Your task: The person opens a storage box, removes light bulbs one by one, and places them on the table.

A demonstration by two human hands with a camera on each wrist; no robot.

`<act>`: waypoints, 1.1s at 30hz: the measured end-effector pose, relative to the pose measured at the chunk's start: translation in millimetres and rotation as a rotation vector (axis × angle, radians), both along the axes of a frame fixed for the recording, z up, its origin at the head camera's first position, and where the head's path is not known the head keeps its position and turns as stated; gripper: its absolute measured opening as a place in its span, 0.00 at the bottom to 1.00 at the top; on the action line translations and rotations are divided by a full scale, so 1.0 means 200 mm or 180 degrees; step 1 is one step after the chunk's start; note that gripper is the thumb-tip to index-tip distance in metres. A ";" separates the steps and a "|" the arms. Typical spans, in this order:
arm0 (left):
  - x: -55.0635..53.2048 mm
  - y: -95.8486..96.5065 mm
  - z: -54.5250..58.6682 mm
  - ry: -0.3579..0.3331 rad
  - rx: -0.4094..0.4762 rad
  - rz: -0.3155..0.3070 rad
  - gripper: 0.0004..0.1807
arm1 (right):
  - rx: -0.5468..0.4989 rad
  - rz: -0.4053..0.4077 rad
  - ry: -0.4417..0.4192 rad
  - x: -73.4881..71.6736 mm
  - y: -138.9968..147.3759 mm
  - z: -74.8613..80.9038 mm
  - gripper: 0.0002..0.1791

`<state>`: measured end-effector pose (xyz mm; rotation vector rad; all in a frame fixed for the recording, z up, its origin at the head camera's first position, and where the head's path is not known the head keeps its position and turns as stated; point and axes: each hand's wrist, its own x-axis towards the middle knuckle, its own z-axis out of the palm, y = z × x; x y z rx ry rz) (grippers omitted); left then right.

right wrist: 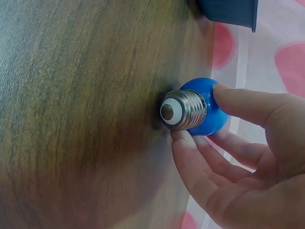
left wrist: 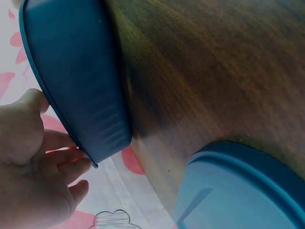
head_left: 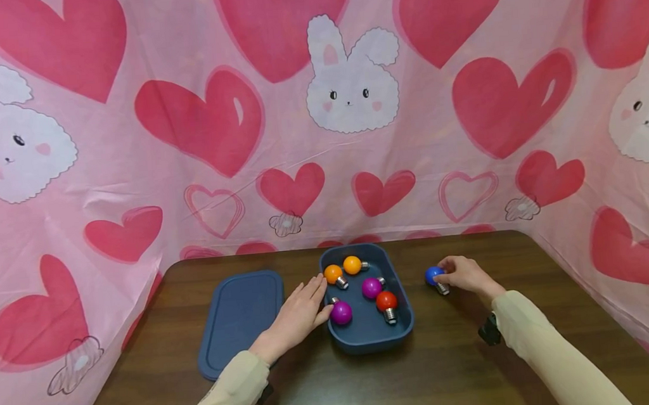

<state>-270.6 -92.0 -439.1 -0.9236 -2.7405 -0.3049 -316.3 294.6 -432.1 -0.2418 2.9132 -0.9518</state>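
My right hand pinches a blue light bulb between thumb and fingers, right of the box. The bulb's silver screw base faces the right wrist camera, close to the tabletop. At the left rim of a dark blue plastic box, my left hand rests with fairly straight fingers. Inside the box lie two orange bulbs, two purple bulbs and a red bulb. In the left wrist view, the thumb and fingertips meet the rim of the box.
A dark blue lid lies flat on the brown wooden table, left of the box and partly behind my left forearm. Pink cloth with hearts and rabbits hangs behind the table and at both sides.
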 end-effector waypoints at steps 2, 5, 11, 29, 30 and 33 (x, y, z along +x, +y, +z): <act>0.00 0.00 0.00 0.0020 -0.0003 0.0002 0.33 | 0.0006 -0.0005 -0.0007 0.00 0.00 0.00 0.26; 0.00 0.00 0.00 0.0003 0.0008 0.0013 0.33 | 0.0029 -0.0013 -0.0006 0.00 0.00 0.00 0.26; 0.00 0.00 0.00 -0.0042 0.0006 0.0023 0.33 | -0.0010 -0.0099 -0.0135 0.01 0.00 0.00 0.27; 0.01 0.00 0.01 -0.0072 0.0024 0.0018 0.33 | 0.0101 0.0024 0.0083 0.03 0.03 0.04 0.25; 0.01 0.00 0.01 -0.0072 0.0025 0.0017 0.33 | 0.0122 0.0054 0.0126 0.03 0.04 0.05 0.25; 0.01 0.00 0.02 -0.0073 0.0033 0.0010 0.33 | 0.0137 0.0065 0.0205 0.03 0.04 0.05 0.23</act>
